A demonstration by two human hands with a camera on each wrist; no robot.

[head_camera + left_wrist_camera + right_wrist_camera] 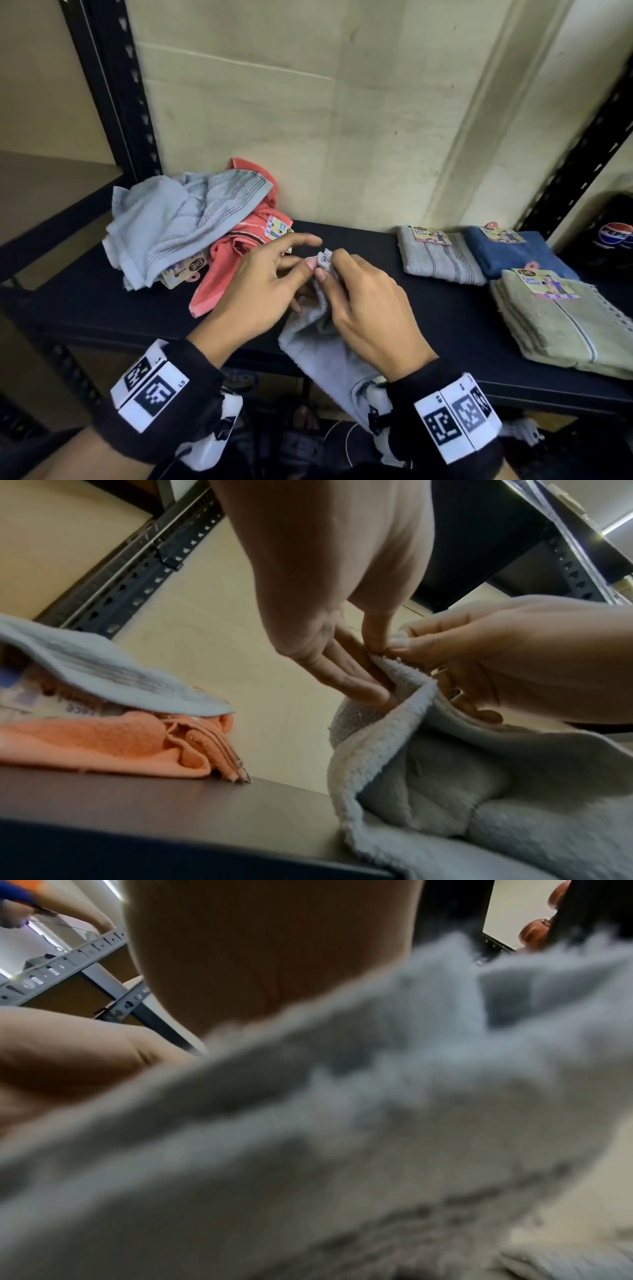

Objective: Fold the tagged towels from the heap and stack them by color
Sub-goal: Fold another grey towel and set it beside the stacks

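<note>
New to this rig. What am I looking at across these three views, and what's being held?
No robot: a person with a head camera and one camera on each wrist. The head view looks down at a dark shelf. The left hand and right hand pinch one corner of a grey towel that hangs over the shelf edge. Left lies the unfolded heap, grey and coral. Right lie folded grey, blue and green towels. The left wrist view shows the pinch from below; the right wrist view is mostly blurred towel.

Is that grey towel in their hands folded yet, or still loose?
Still loose. The grey towel hangs crumpled over the shelf edge, both hands pinching one corner: left hand, right hand.
</note>
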